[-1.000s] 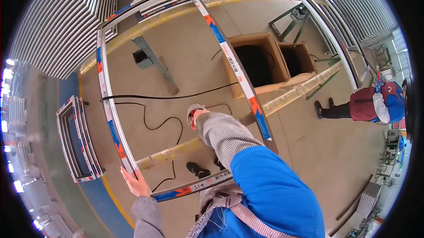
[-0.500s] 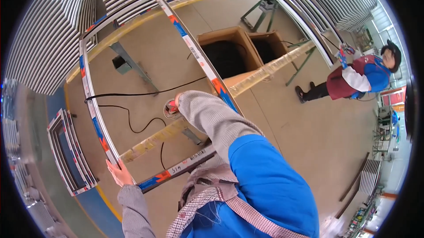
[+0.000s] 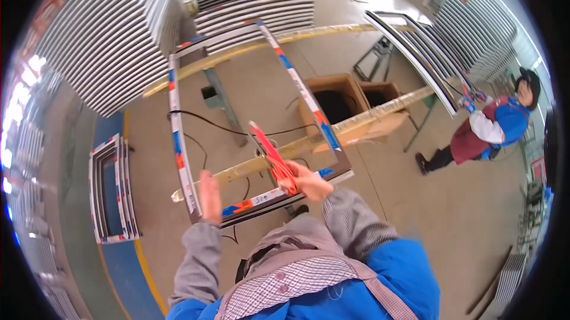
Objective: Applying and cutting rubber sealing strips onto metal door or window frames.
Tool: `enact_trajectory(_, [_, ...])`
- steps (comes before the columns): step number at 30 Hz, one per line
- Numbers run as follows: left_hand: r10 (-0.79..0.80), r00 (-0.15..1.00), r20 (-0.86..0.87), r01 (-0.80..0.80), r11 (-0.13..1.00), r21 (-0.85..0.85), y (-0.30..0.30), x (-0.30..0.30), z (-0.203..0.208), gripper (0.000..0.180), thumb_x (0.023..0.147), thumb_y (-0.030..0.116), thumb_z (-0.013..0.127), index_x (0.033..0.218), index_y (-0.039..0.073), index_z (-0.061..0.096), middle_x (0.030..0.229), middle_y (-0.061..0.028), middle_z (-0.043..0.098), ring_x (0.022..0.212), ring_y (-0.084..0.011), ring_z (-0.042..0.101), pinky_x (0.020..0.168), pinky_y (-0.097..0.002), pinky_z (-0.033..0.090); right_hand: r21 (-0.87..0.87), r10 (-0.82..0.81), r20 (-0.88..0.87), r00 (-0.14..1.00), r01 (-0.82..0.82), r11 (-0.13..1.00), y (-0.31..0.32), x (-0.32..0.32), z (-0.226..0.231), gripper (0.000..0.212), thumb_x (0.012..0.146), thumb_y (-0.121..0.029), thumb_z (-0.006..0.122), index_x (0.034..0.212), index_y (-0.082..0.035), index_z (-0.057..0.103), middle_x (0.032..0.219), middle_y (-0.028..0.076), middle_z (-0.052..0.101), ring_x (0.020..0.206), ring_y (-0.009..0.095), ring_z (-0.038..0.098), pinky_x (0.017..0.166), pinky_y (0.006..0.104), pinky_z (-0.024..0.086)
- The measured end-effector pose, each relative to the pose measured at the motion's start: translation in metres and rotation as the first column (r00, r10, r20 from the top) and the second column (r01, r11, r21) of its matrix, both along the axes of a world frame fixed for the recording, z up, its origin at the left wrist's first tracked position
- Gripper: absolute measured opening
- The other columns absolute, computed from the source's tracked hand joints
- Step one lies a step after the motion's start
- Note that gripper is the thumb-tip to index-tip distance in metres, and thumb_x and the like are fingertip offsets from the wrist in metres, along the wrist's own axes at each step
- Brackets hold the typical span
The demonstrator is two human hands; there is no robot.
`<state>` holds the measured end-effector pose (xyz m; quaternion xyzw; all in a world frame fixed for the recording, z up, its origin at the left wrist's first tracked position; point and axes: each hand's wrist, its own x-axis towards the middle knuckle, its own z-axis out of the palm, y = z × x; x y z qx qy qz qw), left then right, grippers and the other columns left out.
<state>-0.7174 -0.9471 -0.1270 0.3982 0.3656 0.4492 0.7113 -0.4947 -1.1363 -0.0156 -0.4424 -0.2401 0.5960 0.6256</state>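
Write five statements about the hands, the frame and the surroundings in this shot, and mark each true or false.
1. The right hand grips a red tool. True.
2. The left hand holds the red tool too. False: it is open, at the near left corner of the window frame.
3. The window frame lies flat on the floor. False: it rests across long wooden beams.
4. Open cardboard boxes stand beyond the frame. True.
5. Another person stands at the right, by leaning frames. True.
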Motion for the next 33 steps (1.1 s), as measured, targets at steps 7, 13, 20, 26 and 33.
enact_trajectory(7, [-0.237,0.948,0.211,0.298,0.894,-0.334,-0.107,0.036,0.070,0.023,0.090,0.022,0.045,0.109,0.009,0.048,0.090,-0.0016,0.057,0.078,-0.0125,0.054,0.069,-0.0284,0.044,-0.015,0.175,-0.182,0.968,-0.181,0.983,-0.027,-0.079,-0.038,0.040,0.079,-0.011,0.059,0.114,-0.006,0.041,0.078,0.000,0.050,0.064,0.008,0.048,0.057,0.0216,0.039])
enact_trajectory(13, [-0.107,0.967,0.233,0.211,0.847,-0.488,-0.139,0.026,0.070,0.029,0.087,0.029,0.048,0.106,0.007,0.051,0.091,-0.0032,0.056,0.080,-0.0171,0.053,0.073,-0.0335,0.045,-0.011,0.467,-0.188,0.864,-0.477,0.879,-0.041,-0.064,-0.045,0.048,0.078,-0.015,0.060,0.121,-0.010,0.040,0.085,-0.001,0.050,0.071,0.006,0.047,0.060,0.0191,0.039])
enact_trajectory(20, [0.164,0.972,0.167,-0.152,0.985,-0.081,-0.167,0.060,0.018,0.026,0.087,0.021,0.051,0.100,-0.001,0.050,0.064,0.0000,0.051,0.059,-0.0092,0.049,0.051,-0.0209,0.042,0.010,0.526,-0.012,0.850,-0.526,0.850,-0.055,-0.022,-0.063,0.056,0.070,-0.007,0.057,0.123,-0.004,0.039,0.094,0.004,0.054,0.082,0.013,0.051,0.069,0.0272,0.046])
enact_trajectory(26, [-0.246,0.768,0.591,0.528,0.765,-0.368,-0.171,0.144,0.063,0.038,0.092,0.025,0.041,0.058,0.015,0.027,0.052,0.0063,0.017,0.046,-0.0048,0.019,0.046,-0.0216,0.022,-0.121,0.279,-0.203,0.938,-0.307,0.944,-0.081,0.046,-0.071,0.044,0.069,-0.007,0.051,0.113,-0.003,0.046,0.081,0.002,0.051,0.065,0.010,0.048,0.055,0.0245,0.041])
enact_trajectory(33, [-0.233,0.933,0.273,0.337,0.831,-0.442,-0.194,0.161,0.083,0.032,0.088,0.029,0.050,0.060,0.014,0.043,0.047,0.0059,0.019,0.042,-0.0071,0.022,0.044,-0.0240,0.027,-0.077,0.179,-0.398,0.900,-0.227,0.971,-0.101,0.061,-0.053,0.040,0.074,-0.005,0.050,0.114,-0.005,0.045,0.079,0.001,0.051,0.068,0.010,0.050,0.057,0.0230,0.042])
